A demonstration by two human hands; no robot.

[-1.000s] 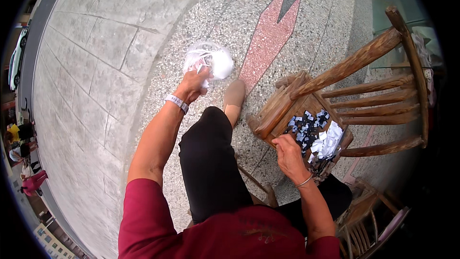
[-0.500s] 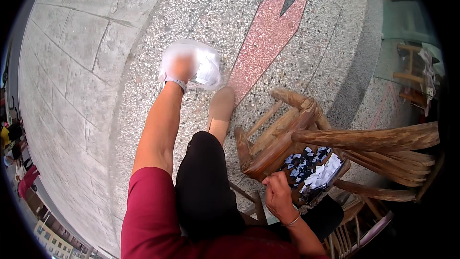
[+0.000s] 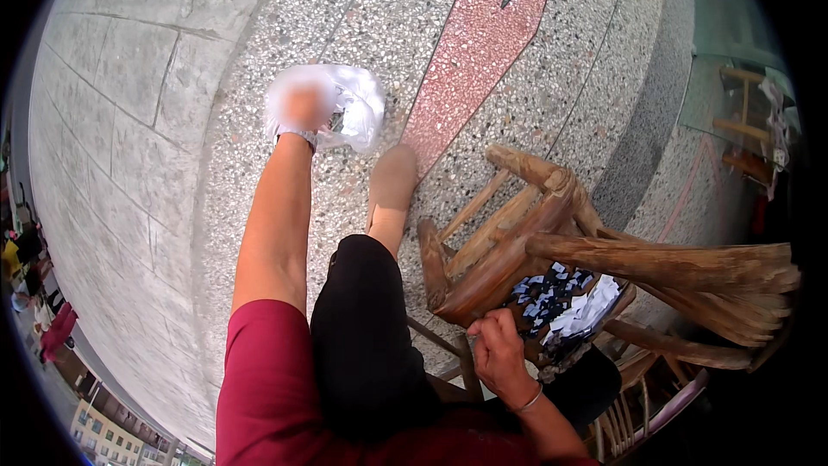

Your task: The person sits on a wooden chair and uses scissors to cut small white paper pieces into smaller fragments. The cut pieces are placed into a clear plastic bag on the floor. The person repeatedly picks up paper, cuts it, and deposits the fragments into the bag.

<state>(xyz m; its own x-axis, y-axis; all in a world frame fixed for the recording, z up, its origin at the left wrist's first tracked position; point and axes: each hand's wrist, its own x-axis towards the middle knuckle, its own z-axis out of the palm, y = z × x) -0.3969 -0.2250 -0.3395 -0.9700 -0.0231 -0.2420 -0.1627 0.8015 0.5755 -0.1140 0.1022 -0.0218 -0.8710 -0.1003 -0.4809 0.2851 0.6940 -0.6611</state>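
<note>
My left arm reaches far forward to a white translucent plastic bag (image 3: pixel 360 112) on the speckled floor. My left hand (image 3: pixel 304 108) is smeared and lies over or inside the bag's left part, so its fingers cannot be made out. Close to my body, my right hand (image 3: pixel 500 354) rests by the edge of a wooden chair (image 3: pixel 483 285), fingers curled together; whatever they may hold is hidden. Beside it on the chair seat lie small dark and pale-blue pieces (image 3: pixel 542 300) and a heap of white strips (image 3: pixel 586 311).
My shoe (image 3: pixel 392 177) stands between the bag and the chair. The chair's thick wooden arm (image 3: pixel 664 263) extends right. Another wooden seat (image 3: pixel 634 423) is at the lower right, and more wooden furniture (image 3: pixel 743 125) stands farther right. People and buildings show at the far left.
My left hand has shifted slightly left at the bag, and the bag's opening looks wider and rounder. My right hand has hardly moved. The whole view has tilted a little.
</note>
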